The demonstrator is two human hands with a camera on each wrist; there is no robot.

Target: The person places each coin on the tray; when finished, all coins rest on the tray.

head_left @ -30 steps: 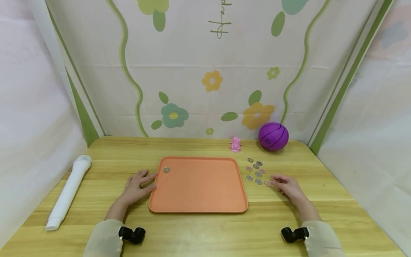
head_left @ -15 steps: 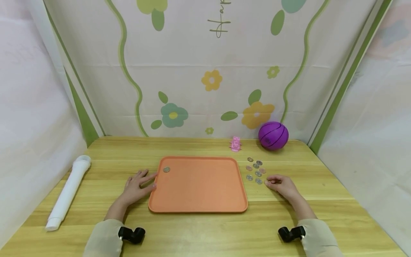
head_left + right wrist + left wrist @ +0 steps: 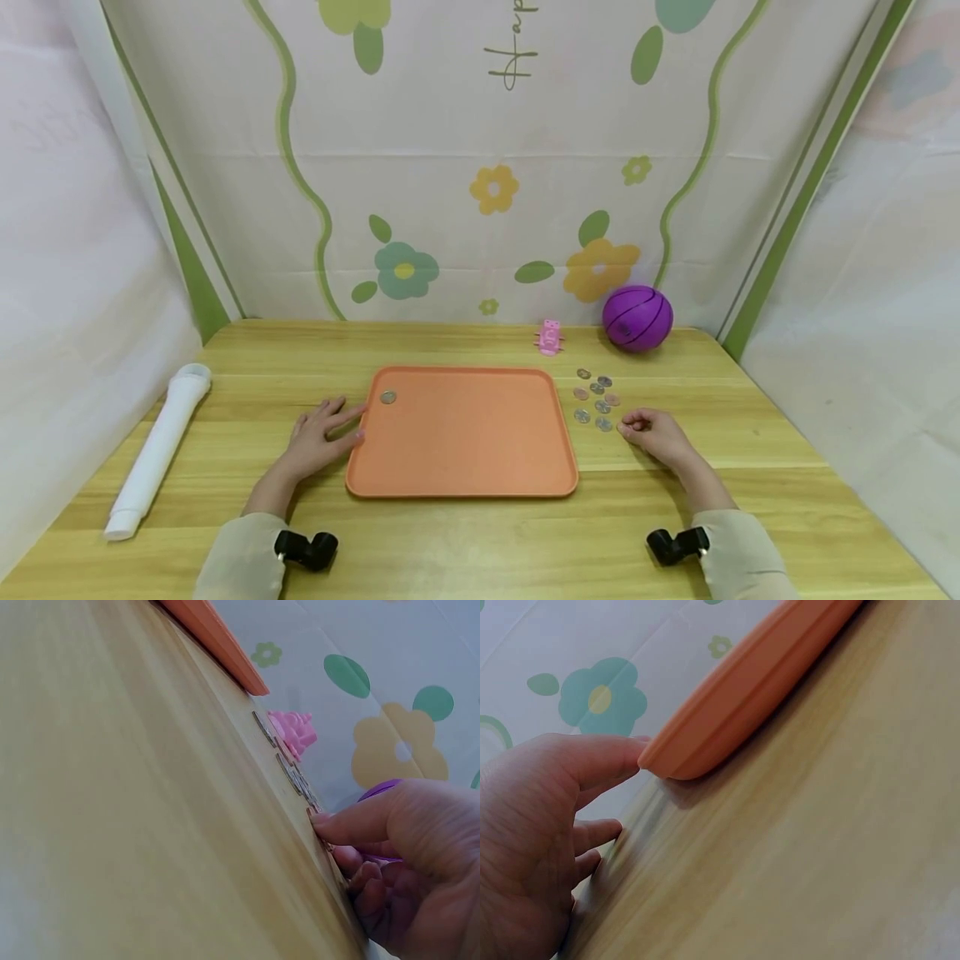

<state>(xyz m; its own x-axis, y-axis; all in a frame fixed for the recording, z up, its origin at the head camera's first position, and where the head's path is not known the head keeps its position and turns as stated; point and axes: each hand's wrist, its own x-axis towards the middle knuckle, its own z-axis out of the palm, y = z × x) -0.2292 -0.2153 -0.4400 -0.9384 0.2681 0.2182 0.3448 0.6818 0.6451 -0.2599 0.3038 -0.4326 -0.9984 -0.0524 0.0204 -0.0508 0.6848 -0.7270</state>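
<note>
My right hand (image 3: 656,435) pinches a copper-coloured coin (image 3: 310,814) between thumb and fingers, low at the tabletop; the fingers hide most of it. Just left and beyond lie several loose coins (image 3: 603,407), some silver, some copper-toned, flat on the wood. An orange rectangular tray (image 3: 461,487) sits mid-table, with one silver coin (image 3: 387,397) near its upper left corner. At the tray's left rim rests my left hand (image 3: 318,437), its fingers spread and thumb and index tips right at the edge. The left wrist view shows that fingertip contact at the tray's corner.
A purple ball (image 3: 637,318) stands at the back right, with a small pink toy (image 3: 550,337) to its left. Along the left side lies a long white tube (image 3: 159,450). A flower-printed cloth (image 3: 450,108) rises behind the wooden table (image 3: 480,550).
The right hand has moved slightly left and closed its thumb and fingers on the nearest copper coin, which is now mostly covered. The left hand and tray stay as they were.
</note>
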